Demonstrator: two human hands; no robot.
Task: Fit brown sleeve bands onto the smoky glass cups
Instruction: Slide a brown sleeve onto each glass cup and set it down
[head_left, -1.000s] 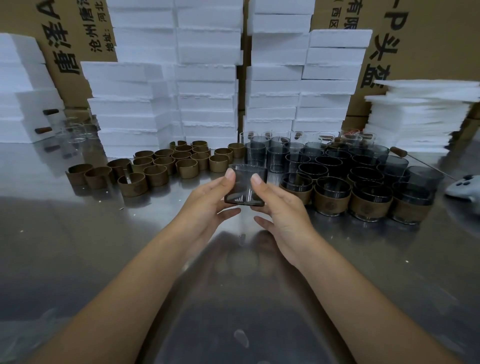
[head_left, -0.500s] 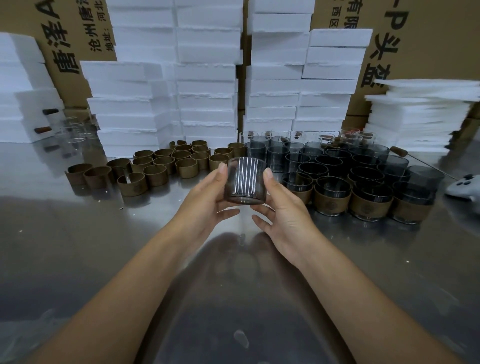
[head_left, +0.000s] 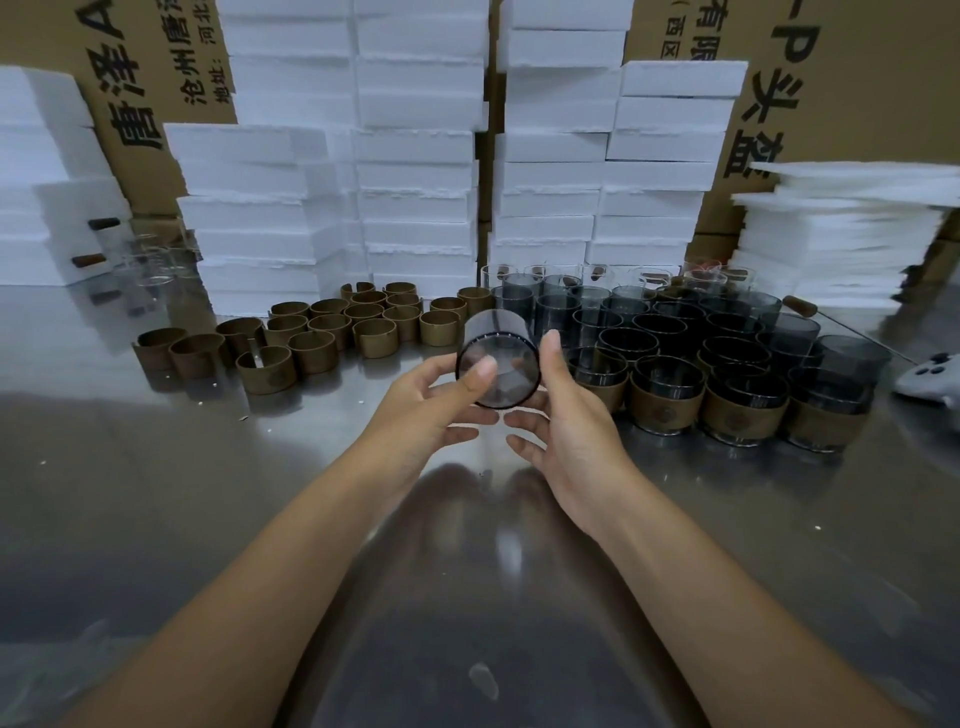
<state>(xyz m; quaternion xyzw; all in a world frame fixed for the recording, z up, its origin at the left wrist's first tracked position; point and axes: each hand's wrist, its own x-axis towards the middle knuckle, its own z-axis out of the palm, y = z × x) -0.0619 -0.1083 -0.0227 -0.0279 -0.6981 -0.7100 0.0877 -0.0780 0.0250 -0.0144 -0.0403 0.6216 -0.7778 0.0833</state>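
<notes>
Both hands hold one smoky glass cup (head_left: 511, 364) above the steel table, tipped on its side with its round base facing me and no band on it. My left hand (head_left: 431, 402) grips it from the left with the thumb across the base. My right hand (head_left: 563, 415) holds it from the right, thumb up along its side. Several loose brown sleeve bands (head_left: 332, 332) stand in rows at the left. Several smoky cups (head_left: 670, 332) stand massed at the right; the front row (head_left: 743, 410) wears brown bands.
Stacks of white foam boxes (head_left: 415, 171) and printed cardboard cartons (head_left: 857, 78) wall off the back. More foam sheets (head_left: 841, 234) pile up at the right. A white controller (head_left: 930, 382) lies at the right edge. Some clear glasses (head_left: 150, 265) stand far left.
The cup was held upright between both hands; it has since tipped over so its base faces me, and my left thumb has shifted onto the base.
</notes>
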